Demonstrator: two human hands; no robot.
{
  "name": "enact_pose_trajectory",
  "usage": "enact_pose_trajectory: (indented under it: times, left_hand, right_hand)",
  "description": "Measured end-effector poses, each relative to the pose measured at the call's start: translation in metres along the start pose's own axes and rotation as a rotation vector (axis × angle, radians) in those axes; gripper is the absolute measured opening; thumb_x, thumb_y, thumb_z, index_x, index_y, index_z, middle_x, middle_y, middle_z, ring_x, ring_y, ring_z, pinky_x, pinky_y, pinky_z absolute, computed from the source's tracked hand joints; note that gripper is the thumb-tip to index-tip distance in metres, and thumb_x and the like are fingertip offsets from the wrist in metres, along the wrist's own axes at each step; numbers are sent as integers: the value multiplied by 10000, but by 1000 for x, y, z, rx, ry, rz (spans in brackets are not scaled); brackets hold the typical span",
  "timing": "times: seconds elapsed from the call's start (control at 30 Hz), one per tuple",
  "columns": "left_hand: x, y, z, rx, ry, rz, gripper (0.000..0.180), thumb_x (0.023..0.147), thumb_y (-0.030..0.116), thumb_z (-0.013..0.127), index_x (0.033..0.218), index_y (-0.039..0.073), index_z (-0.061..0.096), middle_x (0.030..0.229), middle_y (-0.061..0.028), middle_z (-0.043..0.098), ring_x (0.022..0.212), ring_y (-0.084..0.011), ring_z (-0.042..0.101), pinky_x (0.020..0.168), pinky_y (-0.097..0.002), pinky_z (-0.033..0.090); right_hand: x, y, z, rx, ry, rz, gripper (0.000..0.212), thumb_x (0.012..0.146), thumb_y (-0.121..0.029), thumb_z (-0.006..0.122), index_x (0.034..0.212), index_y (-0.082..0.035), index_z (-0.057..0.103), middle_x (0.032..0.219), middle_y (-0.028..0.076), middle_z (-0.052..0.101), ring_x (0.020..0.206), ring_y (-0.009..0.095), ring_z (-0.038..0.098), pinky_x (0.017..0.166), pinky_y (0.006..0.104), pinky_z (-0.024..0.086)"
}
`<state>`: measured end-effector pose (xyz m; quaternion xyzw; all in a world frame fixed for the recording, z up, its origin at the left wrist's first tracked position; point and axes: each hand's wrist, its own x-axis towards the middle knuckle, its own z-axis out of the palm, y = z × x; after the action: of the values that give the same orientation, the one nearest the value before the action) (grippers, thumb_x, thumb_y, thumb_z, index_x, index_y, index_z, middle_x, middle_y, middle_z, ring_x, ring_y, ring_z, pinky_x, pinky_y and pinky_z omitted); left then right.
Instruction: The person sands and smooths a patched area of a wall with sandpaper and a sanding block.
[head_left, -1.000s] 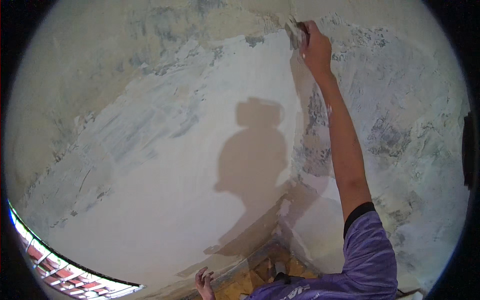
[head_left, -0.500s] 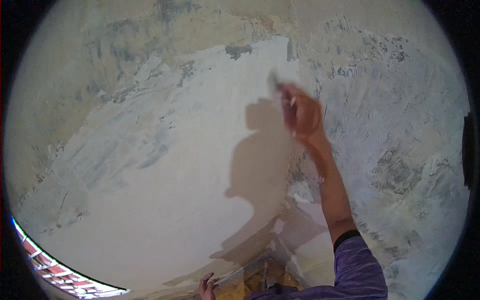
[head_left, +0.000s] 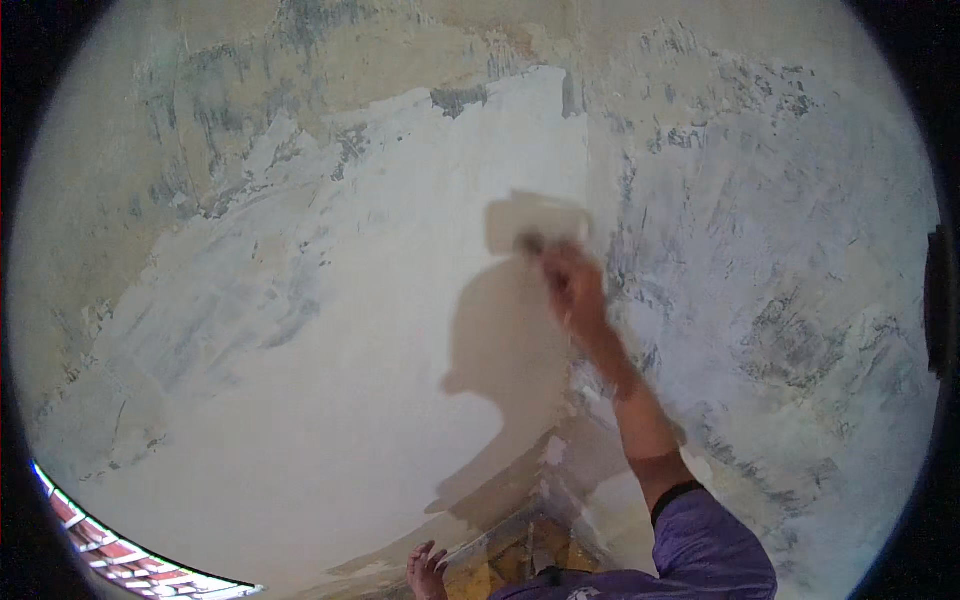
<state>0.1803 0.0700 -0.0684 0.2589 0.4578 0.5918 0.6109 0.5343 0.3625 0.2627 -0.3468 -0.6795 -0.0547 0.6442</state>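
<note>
My right hand (head_left: 575,285) is raised against the wall near the corner, its fingers closed round what looks like a putty knife (head_left: 530,243). Motion smears the blade, so its exact shape cannot be told. Around it spreads a smooth white patch of filler (head_left: 400,230), ending in a ragged upper edge with bare grey plaster showing. Low in the picture my left hand (head_left: 427,572) hangs away from the wall. Its fingers are loosely bent and apart, and nothing shows in them.
Right of the corner is a rough, streaked grey wall (head_left: 740,230). Shadows of my head and hand (head_left: 505,340) fall on the white patch. Below lies a yellowish-brown surface (head_left: 480,578). A bright brick-patterned opening (head_left: 120,550) sits lower left, a dark object (head_left: 935,300) at the right rim.
My right hand has moved down and slightly left along the wall with the putty knife. The left hand has shifted a little to the right and its fingers look more spread.
</note>
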Motion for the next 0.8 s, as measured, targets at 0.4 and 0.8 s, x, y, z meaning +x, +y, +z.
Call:
enact_pose_trajectory:
  times: [0.4, 0.8]
  left_hand:
    - [-19, 31, -18, 157, -33, 21, 389, 920, 390, 496, 1215, 138, 518, 1290, -66, 527, 1089, -262, 561, 875, -407, 423]
    - [-45, 12, -79, -48, -10, 20, 392, 921, 406, 488, 1219, 152, 514, 1295, -64, 524, 1106, -263, 549, 893, -410, 409]
  right_hand:
    - [123, -93, -56, -293, 275, -319, 209, 895, -49, 453, 1070, 44, 520, 946, 215, 595, 871, 355, 604, 793, 365, 462]
    - [12, -102, 60, -126, -229, -416, 272, 840, -71, 460, 1095, -22, 540, 1000, 182, 571, 1024, 342, 557, 954, 444, 405]
